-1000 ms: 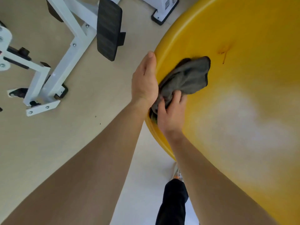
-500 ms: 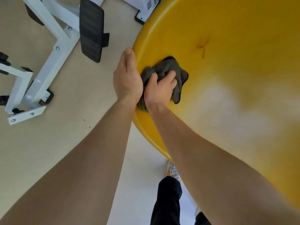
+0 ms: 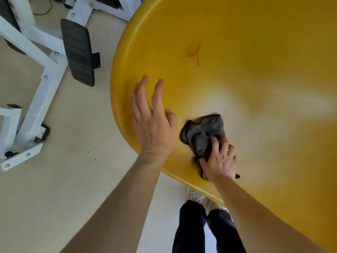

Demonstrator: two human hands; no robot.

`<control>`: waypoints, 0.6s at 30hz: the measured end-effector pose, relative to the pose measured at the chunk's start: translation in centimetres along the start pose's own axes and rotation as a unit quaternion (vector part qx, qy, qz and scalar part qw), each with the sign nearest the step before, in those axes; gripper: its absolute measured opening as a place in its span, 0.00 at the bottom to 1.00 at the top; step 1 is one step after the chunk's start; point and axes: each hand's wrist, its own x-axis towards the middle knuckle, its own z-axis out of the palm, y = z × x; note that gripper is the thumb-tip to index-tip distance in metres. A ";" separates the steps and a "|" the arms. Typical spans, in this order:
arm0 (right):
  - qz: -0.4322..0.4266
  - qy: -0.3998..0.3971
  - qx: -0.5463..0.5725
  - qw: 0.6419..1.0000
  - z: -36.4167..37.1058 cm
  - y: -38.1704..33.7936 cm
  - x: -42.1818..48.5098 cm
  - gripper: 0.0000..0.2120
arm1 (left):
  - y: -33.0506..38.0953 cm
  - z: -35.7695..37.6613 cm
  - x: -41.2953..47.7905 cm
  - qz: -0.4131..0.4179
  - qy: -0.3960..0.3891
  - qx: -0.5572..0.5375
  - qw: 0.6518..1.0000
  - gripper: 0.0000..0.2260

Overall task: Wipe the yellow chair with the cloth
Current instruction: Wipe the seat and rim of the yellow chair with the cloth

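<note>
**Yellow chair under the cloth**

The yellow chair (image 3: 237,61) is filling the right of the frame, glossy, showing an orange mark. The right hand (image 3: 219,161) is gripping the grey cloth (image 3: 204,134) bunched against it at lower centre. The left hand (image 3: 153,121) is resting flat, fingers straight. A white metal frame (image 3: 38,92) is standing on beige floor (image 3: 63,179), upper left.

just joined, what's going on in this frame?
A person is wiping the yellow chair by hand. The right hand grips a bunched grey cloth and presses it on the seat near the lower rim. The left hand lies open beside it, fingers straight, apparently bracing the shell. A small brownish mark higher up is not under the cloth. A white metal frame stands on the floor to the left.
</note>
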 end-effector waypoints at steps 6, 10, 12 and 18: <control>-0.156 -0.090 0.030 0.983 -2.2 -0.8 2.8 0.30 | 1.6 4.3 0.1 -0.006 -0.242 0.086 0.967 0.20; -0.091 0.013 0.206 0.974 -8.5 -1.4 6.4 0.22 | 3.1 3.6 5.4 0.015 -0.240 0.064 0.968 0.16; -0.084 0.139 0.337 0.927 -13.6 -3.4 8.4 0.22 | 4.2 2.1 8.4 0.047 -0.192 0.045 0.979 0.15; -0.086 0.377 0.378 0.841 -23.7 -11.1 14.9 0.25 | 7.0 -1.4 16.4 0.184 -0.033 0.106 0.977 0.23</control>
